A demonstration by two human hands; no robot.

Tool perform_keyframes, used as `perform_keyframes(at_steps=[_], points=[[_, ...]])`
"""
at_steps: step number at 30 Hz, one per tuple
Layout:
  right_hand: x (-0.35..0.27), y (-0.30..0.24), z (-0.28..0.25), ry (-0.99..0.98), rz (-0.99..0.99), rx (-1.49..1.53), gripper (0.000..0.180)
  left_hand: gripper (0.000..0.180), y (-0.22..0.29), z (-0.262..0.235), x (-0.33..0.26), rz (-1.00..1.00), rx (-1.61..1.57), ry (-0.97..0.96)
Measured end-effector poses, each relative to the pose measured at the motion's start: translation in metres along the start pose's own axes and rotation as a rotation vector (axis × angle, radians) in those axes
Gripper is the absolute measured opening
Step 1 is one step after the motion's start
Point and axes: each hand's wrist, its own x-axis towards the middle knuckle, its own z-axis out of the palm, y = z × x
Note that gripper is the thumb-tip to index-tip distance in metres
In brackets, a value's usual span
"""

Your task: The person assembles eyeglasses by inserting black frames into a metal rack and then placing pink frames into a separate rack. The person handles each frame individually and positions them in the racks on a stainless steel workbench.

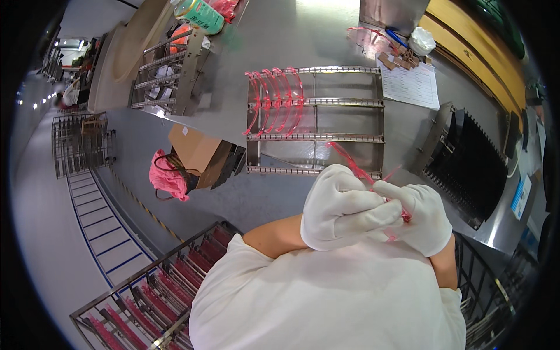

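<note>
Both of my hands wear white gloves and are drawn together close in front of my chest. My left hand (339,210) has its fingers closed on a curved pink see-through plastic piece (345,156), one end of which sticks out beyond the glove at the upper left. From the other side, my right hand (424,214) pinches the same piece; more pink shows between its fingers. Just ahead lies a metal slotted rack (350,102) on the bench. Several similar curved pink pieces (274,104) stand side by side in its left part.
A metal bench (227,87) holds a paper sheet (411,86), small brown blocks (402,60) and a blue pen (396,38). At right is a black ribbed rack (466,166). A cart of pink-filled racks (157,297) stands lower left, near a cardboard box (195,149).
</note>
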Motion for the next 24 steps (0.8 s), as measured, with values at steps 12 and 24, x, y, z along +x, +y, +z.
perform_keyframes(at_steps=[12, 24], points=[[0.011, -0.010, -0.002, 0.513, 0.650, 0.706, 0.026, 0.021, -0.012, -0.011, -0.034, -0.360, -0.206, 0.256], [0.007, -0.004, 0.019, 0.022, 0.421, 1.374, 0.067, 0.051, -0.032, 0.008, -0.018, -0.496, -0.189, 0.029]])
